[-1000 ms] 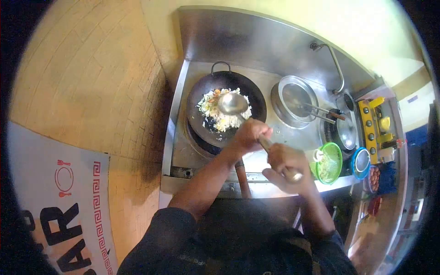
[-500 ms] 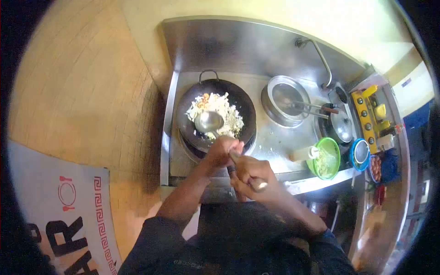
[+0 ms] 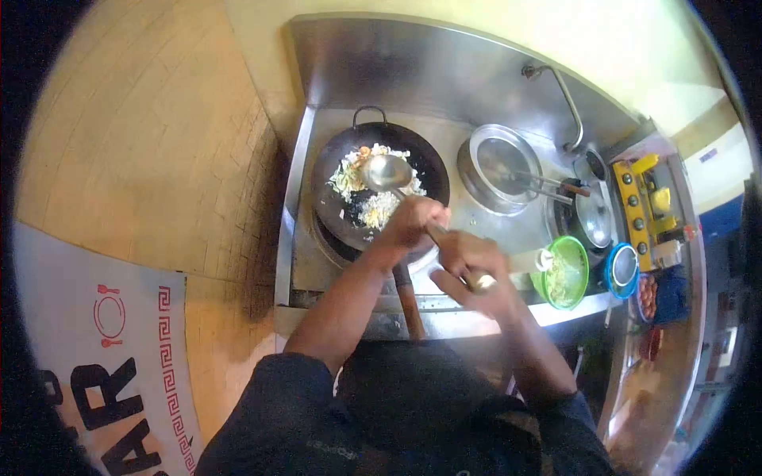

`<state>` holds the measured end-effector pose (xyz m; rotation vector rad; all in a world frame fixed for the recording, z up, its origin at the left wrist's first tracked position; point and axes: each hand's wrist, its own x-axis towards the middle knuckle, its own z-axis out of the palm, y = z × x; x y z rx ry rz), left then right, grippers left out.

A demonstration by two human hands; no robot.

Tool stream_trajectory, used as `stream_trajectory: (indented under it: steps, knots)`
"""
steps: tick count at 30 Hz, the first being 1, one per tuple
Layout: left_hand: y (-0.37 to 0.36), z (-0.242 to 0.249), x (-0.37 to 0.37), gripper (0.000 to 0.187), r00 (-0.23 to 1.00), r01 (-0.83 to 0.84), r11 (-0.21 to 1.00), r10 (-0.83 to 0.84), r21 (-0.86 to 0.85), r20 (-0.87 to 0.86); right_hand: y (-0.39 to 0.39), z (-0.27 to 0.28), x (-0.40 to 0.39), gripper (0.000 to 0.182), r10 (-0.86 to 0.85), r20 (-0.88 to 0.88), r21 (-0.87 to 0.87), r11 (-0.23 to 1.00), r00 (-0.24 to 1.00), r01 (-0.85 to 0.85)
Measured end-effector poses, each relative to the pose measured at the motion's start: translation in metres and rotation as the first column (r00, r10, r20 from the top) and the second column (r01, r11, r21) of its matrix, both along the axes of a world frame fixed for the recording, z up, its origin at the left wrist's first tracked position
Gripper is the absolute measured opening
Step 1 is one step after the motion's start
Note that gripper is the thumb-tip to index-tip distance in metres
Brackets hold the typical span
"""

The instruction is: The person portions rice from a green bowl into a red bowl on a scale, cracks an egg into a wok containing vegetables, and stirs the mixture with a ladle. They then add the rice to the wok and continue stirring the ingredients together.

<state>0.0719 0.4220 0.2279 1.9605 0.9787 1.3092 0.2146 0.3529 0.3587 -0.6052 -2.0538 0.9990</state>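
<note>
A long-handled metal ladle (image 3: 388,172) hangs over the food in a dark wok (image 3: 429,159). Both my hands are on its handle: my left hand (image 3: 417,222) wraps it nearer the bowl, and my right hand (image 3: 475,270) grips it near the end, slightly blurred. In the wok, shredded pale food (image 3: 347,176) lies at the left and top, with a heap of white grains (image 3: 379,210) lower down and a dark bare patch between. The wok's wooden handle (image 3: 409,301) points toward me below my hands, touched by neither.
Right of the wok stands a metal pot (image 3: 480,178). Farther right are a green bowl (image 3: 565,274), a blue bowl (image 3: 622,266), a lidded pan (image 3: 593,218), a tap (image 3: 565,103) and a yellow rack (image 3: 631,202). A white bottle (image 3: 528,262) lies beside the green bowl.
The ladle has moved up and right across the wok, and both hands have shifted right with it. The food has parted, and the wooden handle is more exposed.
</note>
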Motion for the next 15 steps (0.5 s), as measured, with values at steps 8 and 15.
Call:
stream_trajectory:
  steps: [8, 15]
  knots:
    - [-0.039, -0.001, 0.036, 0.029, 0.981, 0.162, 0.985, -0.168, 0.065, 0.093, -0.042, 0.021, 0.024, 0.025, -0.014, 0.051, -0.062, 0.998, 0.999, 0.017]
    - [-0.061, -0.009, 0.02, 0.032, 1.0, -0.009, 0.999, 0.009, 0.051, -0.014, -0.044, -0.014, 0.014, 0.024, 0.022, 0.052, -0.09, 0.996, 0.998, -0.017]
